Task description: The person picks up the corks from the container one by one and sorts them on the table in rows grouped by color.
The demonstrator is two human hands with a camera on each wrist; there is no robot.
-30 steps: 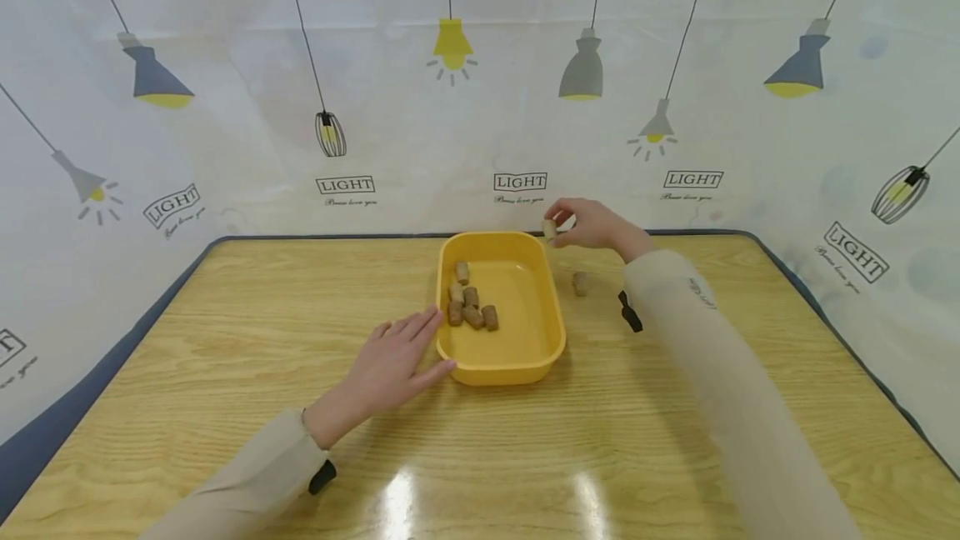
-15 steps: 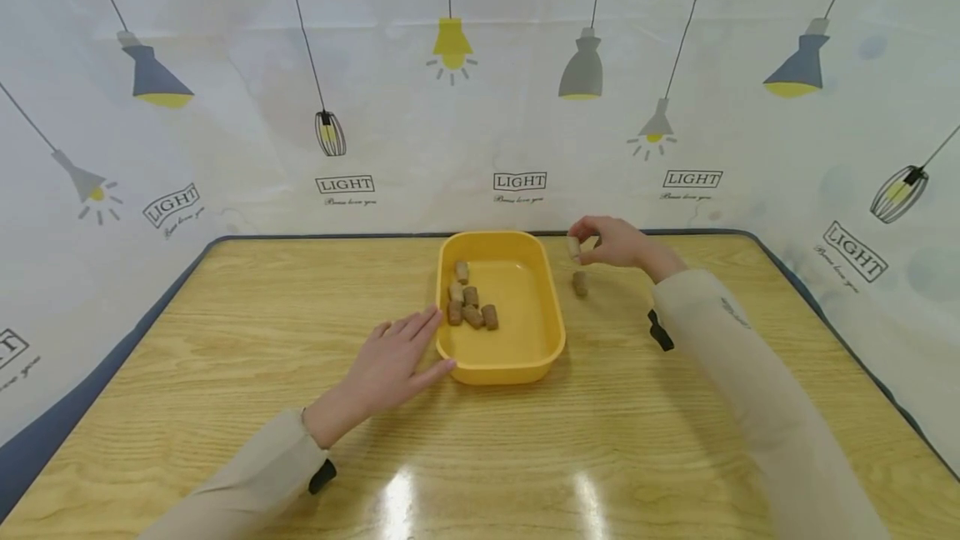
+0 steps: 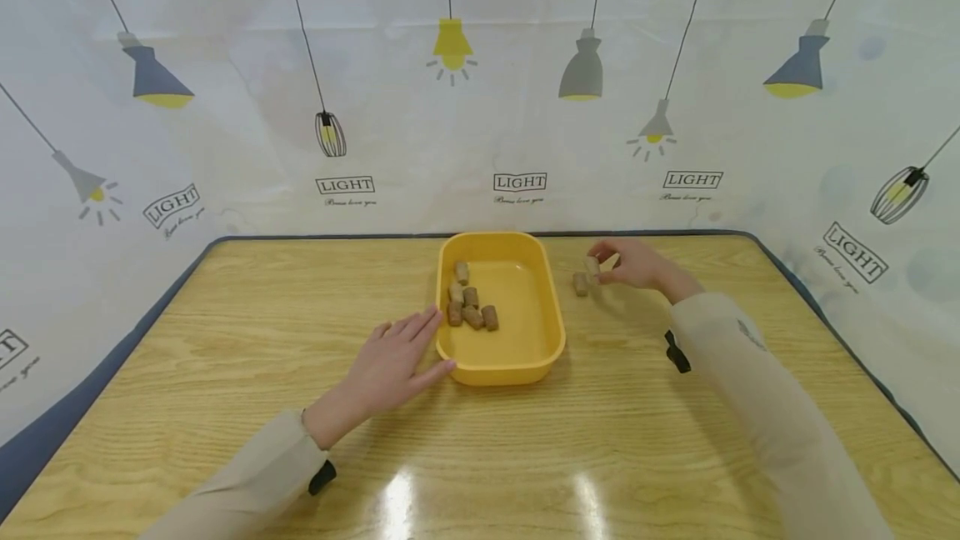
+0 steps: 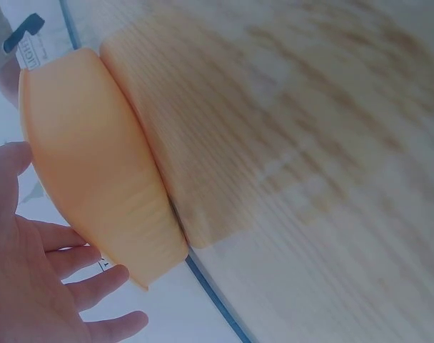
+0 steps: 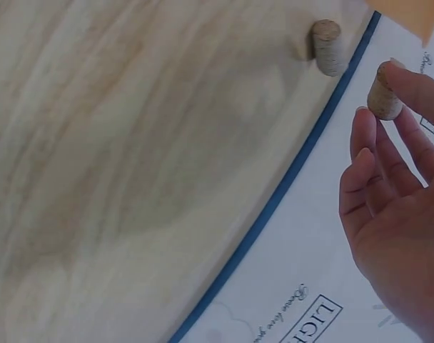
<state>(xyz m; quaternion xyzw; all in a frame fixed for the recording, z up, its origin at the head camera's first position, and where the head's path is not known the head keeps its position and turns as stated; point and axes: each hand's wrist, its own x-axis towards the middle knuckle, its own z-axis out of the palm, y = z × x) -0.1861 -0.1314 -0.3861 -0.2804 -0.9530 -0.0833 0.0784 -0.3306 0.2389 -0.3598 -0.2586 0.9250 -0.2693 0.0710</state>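
Observation:
My right hand [image 3: 633, 265] pinches a cork [image 5: 385, 94] between thumb and fingertips, to the right of the yellow plastic tub [image 3: 502, 375]. Just left of that held cork, another cork [image 3: 580, 284] stands on the table; the right wrist view shows the two apart. With fingers spread straight, my left hand [image 3: 386, 365] touches the tub's left rim, fingertips and thumb at its edge. Inside the tub, several corks [image 3: 471, 298] are gathered along the left side. From the left wrist view, the tub's outer wall [image 4: 103, 157] hides them.
The wood-grain table [image 3: 300, 290] has a dark blue edge along its back and sides. Behind it hangs a white backdrop [image 3: 390, 90] printed with lamps and lettering. Long light sleeves [image 3: 247, 473] with black straps cover both forearms.
Carrying the pinched cork, my right hand has moved right and down from beside the tub's back right corner to the standing cork. My left hand and the corks in the tub have stayed put.

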